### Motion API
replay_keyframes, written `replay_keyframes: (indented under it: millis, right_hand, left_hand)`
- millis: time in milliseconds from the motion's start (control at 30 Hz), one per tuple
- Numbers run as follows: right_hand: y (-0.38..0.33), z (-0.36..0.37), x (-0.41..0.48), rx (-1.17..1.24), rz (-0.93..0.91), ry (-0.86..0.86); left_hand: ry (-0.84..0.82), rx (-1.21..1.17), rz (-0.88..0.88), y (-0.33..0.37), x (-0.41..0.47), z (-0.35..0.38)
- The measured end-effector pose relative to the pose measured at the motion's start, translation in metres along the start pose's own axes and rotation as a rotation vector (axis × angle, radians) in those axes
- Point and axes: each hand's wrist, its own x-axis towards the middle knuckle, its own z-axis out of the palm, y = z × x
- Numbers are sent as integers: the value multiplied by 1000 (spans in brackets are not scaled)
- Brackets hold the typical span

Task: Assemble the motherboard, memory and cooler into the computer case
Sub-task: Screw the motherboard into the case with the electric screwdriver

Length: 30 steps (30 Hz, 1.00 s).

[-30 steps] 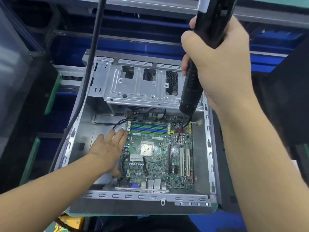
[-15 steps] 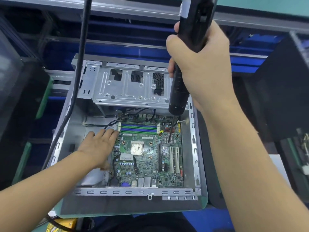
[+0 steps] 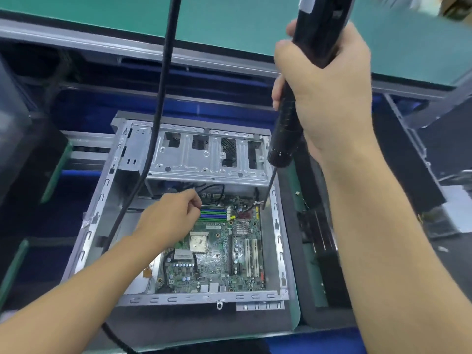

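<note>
Right hand (image 3: 329, 80) wraps fully around the black electric screwdriver (image 3: 288, 129), fingers closed tight on its body, tool held near upright and tilted slightly. Its thin bit (image 3: 269, 185) runs down below the hand, tip at the far right corner of the motherboard (image 3: 219, 251); contact with a screw too small to tell. Left hand (image 3: 171, 218) sits over the board's far left corner, fingers curled inward with thumb against them; can't tell if it pinches anything. Motherboard lies flat inside the open computer case (image 3: 277, 226), below the right hand and just right of the left hand. Memory slots (image 3: 213, 214), green and blue, are just beside the left hand's knuckles. CPU socket (image 3: 198, 241) sits just near side of the left hand, white expansion slots (image 3: 250, 256) further right. Drive cage (image 3: 204, 154) spans the case beyond the left hand, left of the screwdriver's lower end. Black cable (image 3: 163, 72) hangs down left of both hands, crossing the case's left edge. Green mat (image 3: 229, 21) covers the surface beyond the right hand.
</note>
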Motion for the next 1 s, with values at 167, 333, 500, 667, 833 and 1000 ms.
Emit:
replay_keyframes:
  millis: [167, 333, 500, 667, 833, 1000]
  right_hand:
    - [-23, -10, -4, -52, -34, 45]
    - [-32, -28, -16, -120, -47, 129]
    - [-30, -55, -27, -150, -51, 177]
    - [-12, -91, -35, -227, -104, 119]
    - [21, -118, -47, -197, -121, -26]
    - [45, -121, -52, -164, -164, -292]
  left_hand:
    - [129, -134, -2, 12, 6, -9]
    - [232, -429, -46, 31, 11, -7]
    - [63, -649, 50, 77, -6, -2]
    - [-168, -718, 210, 131, -37, -14]
    - [-235, -445, 569, 164, -64, -14]
    - [91, -1068, 36, 190, -47, 2]
